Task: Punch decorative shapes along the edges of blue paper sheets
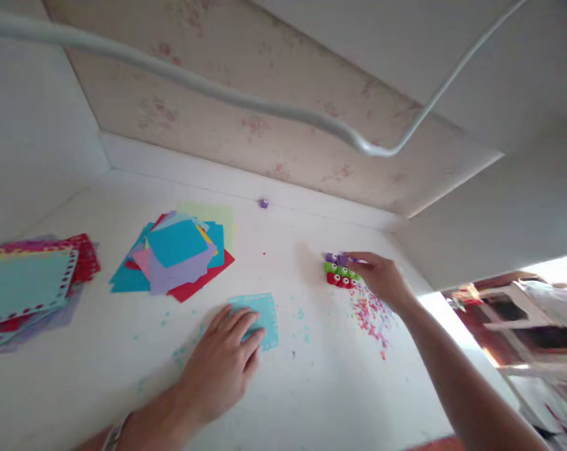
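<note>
My left hand [229,351] lies with its fingers stretched out on a light blue paper square [267,316], whose edges have small punched holes. Over on the right, my right hand [379,275] has its fingertips pinched at a small purple craft punch [343,260] at the back of a tight group. In that group, green punches [342,271] make the middle row and red punches [338,280] the front row, each with a white, eye-like top. The fingers partly hide the purple row. Punched-out pink and red bits [370,313] are scattered beside the group.
A messy stack of coloured paper [177,244] lies left of centre. Farther left is a pile of sheets with punched borders [27,282]. One lone purple punch [264,203] sits near the wall. Blue paper bits [302,326] dot the white table. A pale cable [217,91] crosses above.
</note>
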The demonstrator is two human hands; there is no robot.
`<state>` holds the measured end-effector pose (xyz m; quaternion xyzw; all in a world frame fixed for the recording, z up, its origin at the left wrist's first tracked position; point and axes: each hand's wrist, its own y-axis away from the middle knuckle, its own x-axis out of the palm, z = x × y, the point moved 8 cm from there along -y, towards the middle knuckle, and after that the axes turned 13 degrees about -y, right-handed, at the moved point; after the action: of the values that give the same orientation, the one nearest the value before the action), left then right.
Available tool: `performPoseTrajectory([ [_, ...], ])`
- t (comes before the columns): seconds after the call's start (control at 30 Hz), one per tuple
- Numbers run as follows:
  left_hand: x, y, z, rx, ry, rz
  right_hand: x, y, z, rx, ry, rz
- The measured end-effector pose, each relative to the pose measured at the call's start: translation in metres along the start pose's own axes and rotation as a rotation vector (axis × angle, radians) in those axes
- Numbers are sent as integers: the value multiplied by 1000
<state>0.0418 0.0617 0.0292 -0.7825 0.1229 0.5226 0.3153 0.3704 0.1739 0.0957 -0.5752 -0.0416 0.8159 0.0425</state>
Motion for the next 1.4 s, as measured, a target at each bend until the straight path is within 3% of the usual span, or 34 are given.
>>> performPoseTrajectory([
  [0.13,-2,-3,0,5,-14,-8,-12,-44,-12,-5,72,-23],
  [0.27,-1,-3,0,14,-19,5,3,-69,-22,-54,150,79],
  [0.43,0,-4,2,0,-12,33,30,-76,-34,-92,218,225],
  [0.63,-2,-5,3,4,-17,29,30,-79,-26,-114,253,264],
  [0.8,0,-4,4,20,-32,28,43,-106,21,-143,207,220],
  [1.0,1,-3,7,30,-66,-28,107,-155,122,-274,80,251],
  [1.1,0,-4,9,32,-93,-82,131,-180,162,-327,38,234],
  [1.23,0,-5,11,25,-135,-161,147,-207,187,-336,21,218],
  [1.4,1,-3,12,34,-180,-205,154,-216,190,-298,26,248],
])
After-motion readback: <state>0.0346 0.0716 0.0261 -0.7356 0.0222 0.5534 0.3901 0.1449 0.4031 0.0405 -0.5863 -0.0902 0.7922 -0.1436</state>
